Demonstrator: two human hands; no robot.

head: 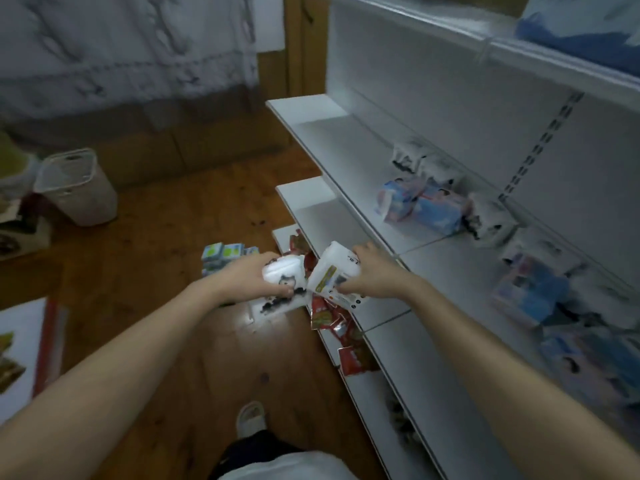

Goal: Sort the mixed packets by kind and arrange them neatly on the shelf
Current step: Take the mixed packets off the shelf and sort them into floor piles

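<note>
Head view shows your left hand (pixel 258 275) gripping a white packet (pixel 284 271) and your right hand (pixel 370 271) gripping another white packet (pixel 330 271), both held over the lower shelf's red packets (pixel 329 317); at two o'clock, blue and white packets (pixel 426 206) lie mixed on the shelf (pixel 346 140)

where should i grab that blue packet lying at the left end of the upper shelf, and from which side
Grip the blue packet across its narrow width near the middle, coming down from the front over the shelf edge. It lies flat on its side, long axis along the shelf, with white packets crowding behind it, so the front and top look the most open. Both hands are full now.
</note>
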